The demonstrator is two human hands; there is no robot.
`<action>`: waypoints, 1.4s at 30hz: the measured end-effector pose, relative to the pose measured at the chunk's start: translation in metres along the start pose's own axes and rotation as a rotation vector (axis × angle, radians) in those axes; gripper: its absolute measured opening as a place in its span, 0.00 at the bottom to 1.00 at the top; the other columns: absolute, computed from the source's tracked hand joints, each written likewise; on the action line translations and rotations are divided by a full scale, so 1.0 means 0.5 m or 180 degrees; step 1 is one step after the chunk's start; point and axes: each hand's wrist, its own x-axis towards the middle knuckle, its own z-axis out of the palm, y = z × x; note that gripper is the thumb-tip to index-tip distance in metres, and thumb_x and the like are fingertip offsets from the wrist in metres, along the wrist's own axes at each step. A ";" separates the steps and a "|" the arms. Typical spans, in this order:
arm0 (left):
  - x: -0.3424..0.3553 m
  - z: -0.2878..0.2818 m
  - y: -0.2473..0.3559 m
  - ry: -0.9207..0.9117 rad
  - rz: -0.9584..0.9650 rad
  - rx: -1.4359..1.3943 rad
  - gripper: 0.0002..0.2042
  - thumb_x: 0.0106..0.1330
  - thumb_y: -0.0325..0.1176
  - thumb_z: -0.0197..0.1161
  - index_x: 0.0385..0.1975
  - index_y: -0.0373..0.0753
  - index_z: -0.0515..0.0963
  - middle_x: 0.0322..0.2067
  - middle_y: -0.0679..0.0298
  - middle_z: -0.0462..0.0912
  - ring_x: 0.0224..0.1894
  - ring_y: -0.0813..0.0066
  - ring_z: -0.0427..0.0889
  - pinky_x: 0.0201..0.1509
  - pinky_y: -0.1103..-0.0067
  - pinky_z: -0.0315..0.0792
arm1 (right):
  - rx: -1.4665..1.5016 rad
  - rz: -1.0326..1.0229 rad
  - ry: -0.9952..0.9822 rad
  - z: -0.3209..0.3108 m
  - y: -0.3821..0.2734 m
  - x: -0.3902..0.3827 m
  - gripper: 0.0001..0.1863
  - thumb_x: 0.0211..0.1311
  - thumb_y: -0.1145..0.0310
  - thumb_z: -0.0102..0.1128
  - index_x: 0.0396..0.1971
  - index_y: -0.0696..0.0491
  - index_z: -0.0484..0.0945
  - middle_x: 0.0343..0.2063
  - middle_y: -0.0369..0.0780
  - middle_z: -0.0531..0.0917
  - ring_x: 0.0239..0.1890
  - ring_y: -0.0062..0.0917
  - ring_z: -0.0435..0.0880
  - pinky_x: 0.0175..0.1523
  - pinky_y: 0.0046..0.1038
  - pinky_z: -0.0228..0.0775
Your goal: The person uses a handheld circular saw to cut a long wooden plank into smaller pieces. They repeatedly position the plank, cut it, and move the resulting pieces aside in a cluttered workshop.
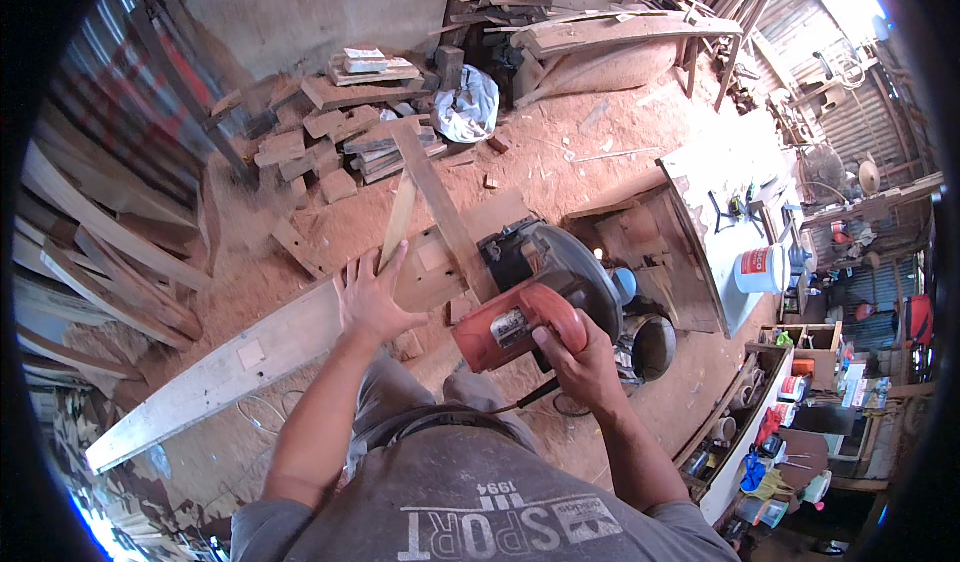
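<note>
My right hand [582, 362] is wrapped round the handle of a red-bodied power saw [487, 334] with a rounded dark blade guard; the blade itself is hidden. Spread fingers and an outstretched thumb show on my left hand [372, 300], which rests over a long pale board [215, 387]. Its fingertips touch or lie close to the near end of a narrow wooden strip [399, 217]. Beside that strip, a wider wooden plank [435, 197] runs from the saw toward the far side. A dark cord trails from the saw near my waist.
Offcut blocks [320, 142] and a white sack [467, 105] lie on the dusty ground ahead. Curved timbers [110, 232] lean at the left. A work table [715, 202] with a white bucket [763, 269] stands right, above a shelf of tools and containers.
</note>
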 end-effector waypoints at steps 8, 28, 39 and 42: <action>-0.001 0.004 -0.002 0.0075 0.0035 0.0007 0.63 0.35 0.61 0.85 0.81 0.69 0.63 0.69 0.57 0.68 0.74 0.51 0.64 0.81 0.48 0.52 | 0.0055 0.0134 -0.0040 0.008 -0.015 0.029 0.22 0.71 0.57 0.75 0.52 0.60 0.84 0.40 0.45 0.90 0.44 0.26 0.88 0.52 0.32 0.80; 0.000 -0.002 -0.005 0.0130 0.0127 -0.0184 0.61 0.36 0.66 0.86 0.80 0.65 0.67 0.68 0.58 0.69 0.74 0.55 0.64 0.80 0.50 0.52 | 0.0161 -0.0130 0.0011 0.037 -0.031 0.095 0.23 0.70 0.58 0.75 0.52 0.61 0.84 0.40 0.46 0.91 0.43 0.26 0.90 0.51 0.32 0.81; -0.002 0.001 -0.006 0.0183 0.0205 -0.0218 0.61 0.37 0.63 0.87 0.80 0.62 0.67 0.68 0.57 0.69 0.74 0.53 0.64 0.79 0.49 0.53 | 0.0206 -0.0292 0.0056 0.052 -0.026 0.126 0.21 0.71 0.57 0.74 0.50 0.61 0.85 0.38 0.44 0.90 0.42 0.23 0.88 0.51 0.32 0.80; -0.002 0.009 -0.014 0.0232 0.0242 -0.0174 0.62 0.36 0.63 0.88 0.80 0.62 0.66 0.68 0.56 0.69 0.73 0.52 0.65 0.79 0.48 0.53 | 0.0237 -0.0034 -0.0051 0.053 -0.043 0.131 0.21 0.72 0.56 0.74 0.48 0.61 0.85 0.38 0.44 0.90 0.42 0.23 0.87 0.50 0.32 0.80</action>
